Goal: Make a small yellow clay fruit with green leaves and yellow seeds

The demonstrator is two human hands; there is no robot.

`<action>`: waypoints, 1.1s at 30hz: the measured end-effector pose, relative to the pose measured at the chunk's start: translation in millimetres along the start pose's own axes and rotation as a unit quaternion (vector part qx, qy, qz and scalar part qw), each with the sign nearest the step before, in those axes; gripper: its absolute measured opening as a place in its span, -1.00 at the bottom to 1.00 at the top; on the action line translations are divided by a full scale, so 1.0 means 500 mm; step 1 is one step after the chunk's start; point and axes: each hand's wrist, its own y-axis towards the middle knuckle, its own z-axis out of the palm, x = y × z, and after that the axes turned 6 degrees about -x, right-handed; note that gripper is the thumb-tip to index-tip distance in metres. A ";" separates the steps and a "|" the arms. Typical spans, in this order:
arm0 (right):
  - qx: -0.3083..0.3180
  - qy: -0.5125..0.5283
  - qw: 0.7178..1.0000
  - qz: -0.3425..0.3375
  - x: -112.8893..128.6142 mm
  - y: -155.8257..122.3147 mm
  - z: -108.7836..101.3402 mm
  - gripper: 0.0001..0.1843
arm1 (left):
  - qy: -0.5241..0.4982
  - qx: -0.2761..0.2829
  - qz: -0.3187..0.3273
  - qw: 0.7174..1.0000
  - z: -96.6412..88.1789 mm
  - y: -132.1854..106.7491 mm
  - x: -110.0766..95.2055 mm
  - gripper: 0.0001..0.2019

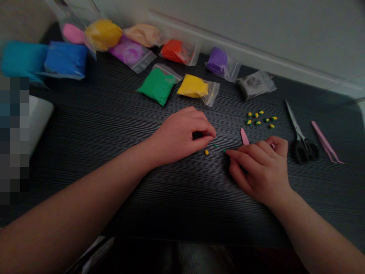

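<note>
My left hand hovers over the dark table, thumb and forefinger pinched together; anything between the tips is too small to make out. Just below those fingertips lie a small yellow clay ball and a thin green clay strip. A tiny green clay piece shows at the fingertips of my right hand, whose fingers are bent and closed. Part of a pink modelling tool sticks out beyond my right knuckles; the rest is hidden by the hand. Several little yellow-and-green clay pieces lie beyond it.
Black-handled scissors and pink tweezers lie on the right. Bags of coloured clay line the back, among them green, yellow, grey and blue. A white object stands at left.
</note>
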 end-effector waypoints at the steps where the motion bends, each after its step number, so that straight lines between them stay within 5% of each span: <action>1: 0.002 0.001 1.000 0.001 0.000 0.000 0.000 -0.83 | 0.001 0.000 0.001 1.000 0.000 0.000 0.000 -0.88; 33: 0.008 0.013 1.000 0.013 -0.003 -0.003 0.005 -0.79 | 0.006 -0.001 0.002 1.000 -0.001 0.000 0.000 -0.88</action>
